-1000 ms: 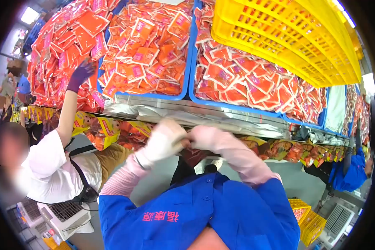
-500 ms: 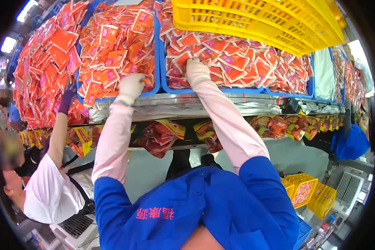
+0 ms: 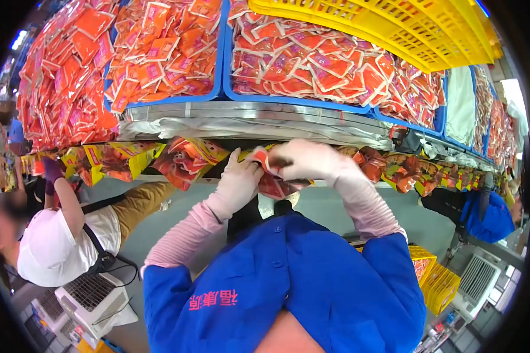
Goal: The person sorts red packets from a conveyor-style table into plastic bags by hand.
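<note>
My left hand, in a white glove, is closed on the left side of an open pouch on the conveyor line. My right hand, also gloved and slightly blurred, reaches over the mouth of this pouch with its fingers closed round a red packet. A red packet edge with a white border shows between the two hands. Another filled red and yellow pouch hangs just left of my left hand. Beyond the metal rail, blue bins hold heaps of red packets.
More pouches line the conveyor on the right. A yellow crate rests over the bins at the top right. One co-worker in white is at the left; another in blue is at the far right. Yellow crates stand lower right.
Both my hands have come back from the packet bins to the pouch on the line. The pouches have shifted left. The co-worker's purple-gloved hand at the left has moved down from the packets.
</note>
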`<act>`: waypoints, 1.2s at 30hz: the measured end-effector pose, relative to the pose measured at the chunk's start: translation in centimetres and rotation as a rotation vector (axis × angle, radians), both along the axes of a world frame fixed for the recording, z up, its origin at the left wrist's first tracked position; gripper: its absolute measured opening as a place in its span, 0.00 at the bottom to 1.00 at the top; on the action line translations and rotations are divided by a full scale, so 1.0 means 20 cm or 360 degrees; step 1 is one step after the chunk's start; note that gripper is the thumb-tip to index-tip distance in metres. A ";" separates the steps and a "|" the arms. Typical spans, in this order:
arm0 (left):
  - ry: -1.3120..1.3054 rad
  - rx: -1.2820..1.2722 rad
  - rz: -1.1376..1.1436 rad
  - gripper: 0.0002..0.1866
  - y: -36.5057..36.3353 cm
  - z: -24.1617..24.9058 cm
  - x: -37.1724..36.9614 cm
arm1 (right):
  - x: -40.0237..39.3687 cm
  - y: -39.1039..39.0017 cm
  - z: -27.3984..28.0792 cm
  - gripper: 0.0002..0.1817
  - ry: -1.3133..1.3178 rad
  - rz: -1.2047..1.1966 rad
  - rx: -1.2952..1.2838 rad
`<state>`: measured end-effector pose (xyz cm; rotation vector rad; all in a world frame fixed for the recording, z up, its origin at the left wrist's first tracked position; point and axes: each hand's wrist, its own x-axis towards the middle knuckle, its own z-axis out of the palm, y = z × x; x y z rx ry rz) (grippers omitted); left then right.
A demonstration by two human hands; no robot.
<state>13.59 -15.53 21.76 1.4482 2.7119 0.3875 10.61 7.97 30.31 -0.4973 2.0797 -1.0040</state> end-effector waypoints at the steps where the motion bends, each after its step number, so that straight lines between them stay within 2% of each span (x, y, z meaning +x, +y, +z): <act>1: -0.0002 0.0000 0.0015 0.19 -0.04 0.04 -0.01 | 0.04 -0.03 -0.17 0.15 0.0172 0.0179 0.0279; 3: -0.0102 -0.0183 -0.0289 0.15 -0.10 0.15 -0.06 | 0.04 -0.17 -0.36 0.13 0.0318 0.0383 0.0716; 4: 0.0128 -0.0166 -0.0345 0.07 -0.13 0.09 -0.08 | 0.00 -0.28 -0.31 0.12 0.0016 0.0407 0.0796; 5: 0.0133 -0.0172 -0.0344 0.07 -0.14 0.05 -0.09 | -0.03 -0.39 -0.27 0.10 -0.0287 0.0427 0.0872; 6: 0.0064 -0.0199 -0.0297 0.04 -0.15 0.03 -0.10 | -0.01 -0.44 -0.45 0.12 -0.0173 0.0306 0.0880; 7: -0.0003 -0.0224 -0.0249 0.03 -0.16 0.02 -0.12 | 0.00 -0.50 -0.74 0.15 -0.0057 0.0186 0.0885; 8: 0.0043 -0.0107 -0.0270 0.03 -0.16 0.01 -0.13 | -0.04 -0.56 -1.05 0.16 -0.0012 0.0148 0.0933; 9: 0.0068 -0.0056 -0.0253 0.02 -0.16 0.02 -0.13 | -0.09 -0.60 -1.23 0.18 0.0026 0.0109 0.0983; 10: 0.0067 -0.0026 -0.0246 0.02 -0.18 0.02 -0.16 | -0.10 -0.54 -0.70 0.18 -0.0249 0.0076 0.0796; 11: 0.0054 0.0003 -0.0236 0.03 -0.21 0.02 -0.17 | -0.17 -0.57 -0.52 0.18 -0.0262 0.0087 0.0797; 13: 0.0057 0.0035 -0.0206 0.03 -0.27 0.05 -0.21 | -0.33 -0.62 -0.38 0.22 -0.0759 0.0222 0.1018; 14: 0.0075 0.0064 -0.0169 0.02 -0.29 0.06 -0.23 | -0.30 -0.54 -0.35 0.24 -0.0254 0.0387 0.0693; 15: 0.0085 0.0065 -0.0148 0.02 -0.31 0.05 -0.25 | -0.25 -0.51 -0.44 0.23 -0.0044 0.0419 0.0405; 17: 0.0034 0.0084 -0.0234 0.03 -0.32 0.04 -0.27 | -0.19 -0.65 -0.74 0.23 0.0056 0.0438 0.0818; 18: 0.0046 0.0074 -0.0263 0.03 -0.32 0.06 -0.28 | -0.11 -0.66 -0.89 0.23 -0.0076 -0.0049 0.0760; 19: 0.0129 -0.0059 -0.0346 0.03 -0.33 0.01 -0.27 | -0.19 -0.68 -0.85 0.23 -0.0038 -0.0033 0.0757; 20: 0.0033 -0.0020 -0.0336 0.03 -0.35 0.02 -0.29 | -0.29 -0.69 -0.73 0.22 -0.0086 0.0063 0.0783; 21: -0.0082 0.0019 -0.0343 0.03 -0.38 0.01 -0.31 | -0.35 -0.71 -0.58 0.21 -0.0157 0.0147 0.0806; 23: 0.0001 -0.0071 -0.0278 0.03 -0.43 0.05 -0.37 | -0.35 -0.75 -0.42 0.19 -0.0371 0.0276 0.0826; 24: 0.0041 0.0014 -0.0259 0.03 -0.46 0.06 -0.40 | -0.29 -0.63 -0.51 0.16 -0.0077 0.0134 0.0284; 25: 0.0041 0.0015 -0.0260 0.03 -0.47 0.06 -0.41 | -0.31 -0.62 -0.36 0.16 -0.0385 0.0155 0.0190; 27: -0.0058 0.0075 -0.0278 0.03 -0.50 0.08 -0.43 | -0.25 -0.76 -0.56 0.16 -0.0192 0.0514 0.0742; 28: -0.0035 0.0077 -0.0337 0.03 -0.51 0.07 -0.43 | -0.29 -0.83 -0.39 0.17 -0.0316 0.0549 0.0850; 33: -0.0174 -0.0199 -0.0421 0.02 -0.61 0.03 -0.36 | -0.30 -0.89 -0.38 0.15 -0.0114 0.0548 0.0656; 35: -0.0471 0.0054 -0.0235 0.04 -0.65 0.17 -0.50 | -0.31 -0.90 -0.38 0.14 -0.0072 0.0487 0.0576; 36: -0.0473 0.0252 -0.0043 0.05 -0.66 0.23 -0.60 | -0.32 -0.90 -0.38 0.14 -0.0034 0.0466 0.0546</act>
